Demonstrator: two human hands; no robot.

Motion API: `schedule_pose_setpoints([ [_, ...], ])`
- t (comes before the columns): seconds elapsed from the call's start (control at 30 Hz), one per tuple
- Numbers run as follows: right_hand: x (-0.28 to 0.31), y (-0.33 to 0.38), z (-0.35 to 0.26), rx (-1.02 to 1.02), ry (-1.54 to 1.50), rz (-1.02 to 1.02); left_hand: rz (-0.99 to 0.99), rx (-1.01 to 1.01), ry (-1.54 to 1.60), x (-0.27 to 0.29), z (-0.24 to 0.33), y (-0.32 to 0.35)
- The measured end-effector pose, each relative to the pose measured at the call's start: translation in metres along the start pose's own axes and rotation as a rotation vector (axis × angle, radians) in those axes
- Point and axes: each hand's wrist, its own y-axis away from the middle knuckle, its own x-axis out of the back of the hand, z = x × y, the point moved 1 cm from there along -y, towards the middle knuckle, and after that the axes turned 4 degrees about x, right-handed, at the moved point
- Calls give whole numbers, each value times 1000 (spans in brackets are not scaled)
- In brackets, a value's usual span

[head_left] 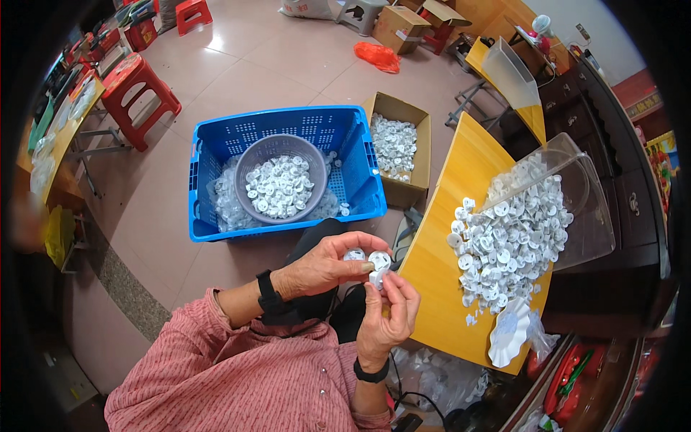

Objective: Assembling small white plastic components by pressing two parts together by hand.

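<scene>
My left hand [327, 265] and my right hand [389, 313] meet in front of my chest. Together they pinch small round white plastic parts [376, 263], fingertips touching. A second white piece [354, 254] sits under my left fingers. Just to the right, a heap of the same white parts [504, 241] spills from a tipped clear plastic bin [586, 209] onto a yellow table [443, 216]. Ahead on the floor, a blue crate [360, 155] holds a grey bowl [277, 147] filled with more white parts [279, 187].
An open cardboard box [421, 119] of white parts stands beside the crate. A white scalloped dish [509, 333] lies on the table's near corner. Red stools [137, 83] and a second table [61, 137] are at the left. Boxes and an orange bag [378, 56] lie farther off.
</scene>
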Motion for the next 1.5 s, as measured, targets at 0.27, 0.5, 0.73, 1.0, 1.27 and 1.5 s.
schedule_pose_setpoints([
  [0.27, -2, 3, 5, -7, -5, 19, 26, -7, 97, 7, 0, -3],
  [0.5, -3, 2, 7, -7, 12, 49, 45, 0, 140, 15, -6, -4],
  [0.73, -3, 1, 4, -14, 24, 29, 82, 81, 263, 21, -9, -6],
  [1.0, -4, 1, 5, 19, 53, 18, 59, 147, 552, 30, -22, -7],
  [1.27, -7, -2, 3, 14, 81, 0, 91, 137, 478, 33, -25, -8],
  [1.5, -19, -3, 6, 213, 206, -92, 52, 138, 420, 32, -23, -5],
])
